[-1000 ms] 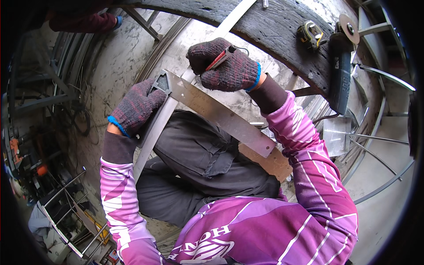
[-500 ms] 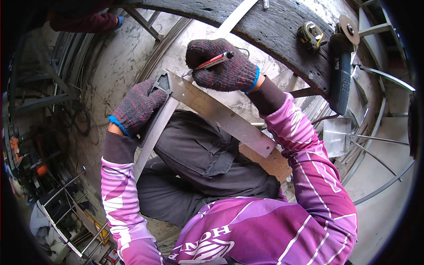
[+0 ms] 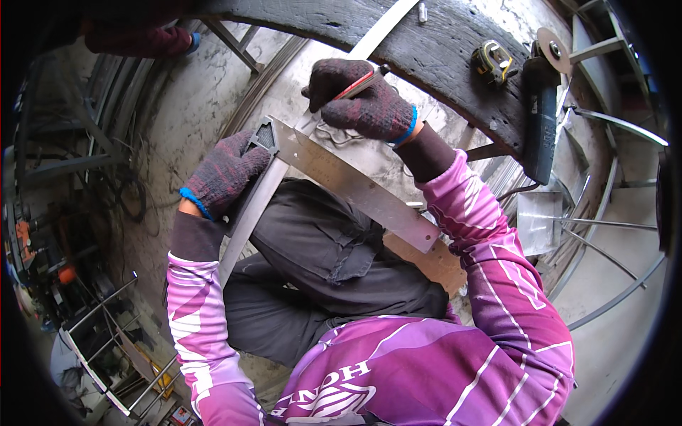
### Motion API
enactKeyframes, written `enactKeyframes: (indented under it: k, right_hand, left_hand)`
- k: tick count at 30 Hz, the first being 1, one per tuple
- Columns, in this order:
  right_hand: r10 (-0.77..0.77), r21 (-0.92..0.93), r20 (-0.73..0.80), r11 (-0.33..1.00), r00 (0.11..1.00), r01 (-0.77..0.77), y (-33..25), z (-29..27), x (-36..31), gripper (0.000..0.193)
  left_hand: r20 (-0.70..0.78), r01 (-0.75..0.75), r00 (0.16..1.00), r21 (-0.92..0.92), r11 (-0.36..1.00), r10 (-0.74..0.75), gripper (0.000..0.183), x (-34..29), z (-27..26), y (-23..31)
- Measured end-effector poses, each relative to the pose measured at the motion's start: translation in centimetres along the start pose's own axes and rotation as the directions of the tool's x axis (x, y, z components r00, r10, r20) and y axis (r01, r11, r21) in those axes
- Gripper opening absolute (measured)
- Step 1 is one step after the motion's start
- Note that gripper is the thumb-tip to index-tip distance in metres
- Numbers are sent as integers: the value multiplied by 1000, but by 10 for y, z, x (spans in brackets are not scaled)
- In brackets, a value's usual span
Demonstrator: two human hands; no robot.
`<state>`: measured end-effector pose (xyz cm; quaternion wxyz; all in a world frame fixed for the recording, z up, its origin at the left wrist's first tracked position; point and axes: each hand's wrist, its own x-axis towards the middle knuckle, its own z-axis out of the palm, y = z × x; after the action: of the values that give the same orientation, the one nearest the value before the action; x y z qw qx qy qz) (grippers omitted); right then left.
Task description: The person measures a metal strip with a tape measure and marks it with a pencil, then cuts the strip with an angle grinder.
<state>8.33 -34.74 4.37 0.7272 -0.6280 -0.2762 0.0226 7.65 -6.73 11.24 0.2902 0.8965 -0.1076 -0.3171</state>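
Note:
In a dark knit work glove with a blue cuff, my left hand [image 3: 226, 174] is wrapped round the stock of a try square [image 3: 355, 186], pressing it against a long flat metal bar [image 3: 257, 202]. The square's steel blade crosses the bar and slants down to the right above my thigh. The bar runs from beside my knee up to the wooden bench. Just past the blade, my right hand [image 3: 366, 103], gloved alike, is closed round a red marker pen [image 3: 354, 85]. The pen's tip is hard to make out.
A dark, worn wooden bench [image 3: 312, 23] spans the top. On it lie a tape measure [image 3: 494, 62] and an angle grinder [image 3: 541, 121] with its disc exposed. Metal lengths lie on the floor. Another person's sleeved arm [image 3: 145, 39] shows at the upper left.
My right hand has moved slightly up and to the right with the marker pen, away from the square's blade, and the pen has turned steeper. My left hand and the square have barely shifted.

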Motion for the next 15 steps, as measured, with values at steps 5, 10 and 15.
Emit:
enactKeyframes:
  k: [5, 10, 15]
  right_hand:
    - [176, 477, -125, 874, 976, -97, -20, -6, 2, 21]
    - [106, 218, -225, 974, 969, -56, -61, -17, -20, 29]
    - [-208, -287, -324, 951, 923, 113, -102, -13, -75, 19]
  left_hand:
    - [-103, -100, 991, -101, 990, 89, 30, -20, -6, 4]
    - [-348, -154, 936, -271, 950, 52, 23, -61, -14, 8]
    - [-523, -420, 831, -366, 831, 189, 25, -85, -15, 14]
